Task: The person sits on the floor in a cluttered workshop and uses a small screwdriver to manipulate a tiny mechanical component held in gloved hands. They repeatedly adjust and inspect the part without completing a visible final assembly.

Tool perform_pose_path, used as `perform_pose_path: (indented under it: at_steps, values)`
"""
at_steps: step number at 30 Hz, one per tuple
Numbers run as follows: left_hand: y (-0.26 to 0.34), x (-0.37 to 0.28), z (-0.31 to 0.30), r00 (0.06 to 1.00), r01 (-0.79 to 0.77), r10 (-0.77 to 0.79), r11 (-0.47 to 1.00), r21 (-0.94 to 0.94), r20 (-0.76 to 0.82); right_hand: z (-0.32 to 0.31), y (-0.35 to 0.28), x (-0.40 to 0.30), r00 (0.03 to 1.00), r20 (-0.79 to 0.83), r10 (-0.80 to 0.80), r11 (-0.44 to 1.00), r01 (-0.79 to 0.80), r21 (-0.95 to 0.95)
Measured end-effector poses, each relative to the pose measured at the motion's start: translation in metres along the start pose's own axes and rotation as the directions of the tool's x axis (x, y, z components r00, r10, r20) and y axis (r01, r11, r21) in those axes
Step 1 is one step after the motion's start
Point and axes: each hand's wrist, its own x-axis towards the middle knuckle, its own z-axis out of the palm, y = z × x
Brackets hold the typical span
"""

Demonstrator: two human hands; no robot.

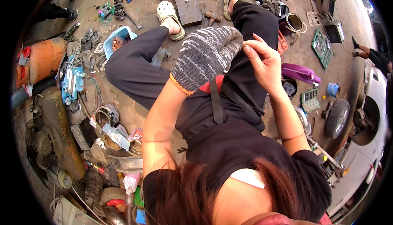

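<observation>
A grey and white knitted work glove [196, 60] with an orange cuff covers my left hand [212, 50], which is curled over my lap. My right hand [264, 60] is bare. Its thumb and fingers pinch at the end of the glove's fingers; whether some small thing is also between them is hidden. Below the hands, a red patch [212, 83] and dark straps [215, 102] lie across my black trousers. Between my feet on the ground are a dark metal box [188, 7] and a hammer [213, 16] with a wooden part.
To the left are a light blue plastic basket [125, 33], an orange gas cylinder [47, 57], open tins [107, 116] and scattered metal parts. On the right stand a dark pail [291, 24], a purple bottle [299, 73], green socket cases [321, 49], a wheel [337, 118] and a white car [359, 157]. People's legs [56, 12] show at both sides.
</observation>
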Motion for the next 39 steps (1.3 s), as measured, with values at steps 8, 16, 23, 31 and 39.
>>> perform_pose_path:
  at_steps: [8, 16, 23, 31, 39]
  values:
    - [-0.007, 0.016, -0.015, 0.987, -0.155, 0.155, 0.988, 0.004, 0.032, -0.002, -0.01, -0.001, 0.965, 0.211, 0.154, 0.953, -0.201, 0.226]
    - [-0.022, 0.018, -0.001, 0.988, 0.136, -0.117, 0.966, -0.218, 0.099, -0.004, -0.012, -0.001, 0.867, 0.479, 0.136, 0.722, -0.417, 0.552]
    - [-0.023, 0.012, 0.004, 0.942, 0.333, -0.276, 0.839, -0.431, 0.191, -0.006, -0.016, 0.001, 0.826, 0.546, 0.14, 0.641, -0.496, 0.586]
    - [-0.023, 0.007, -0.007, 0.92, 0.386, -0.268, 0.741, -0.549, 0.285, -0.008, -0.021, 0.002, 0.789, 0.586, 0.184, 0.573, -0.57, 0.588]
    - [-0.024, 0.002, -0.007, 0.906, 0.407, -0.214, 0.672, -0.618, 0.364, -0.014, -0.017, 0.002, 0.744, 0.662, 0.092, 0.405, -0.635, 0.658]
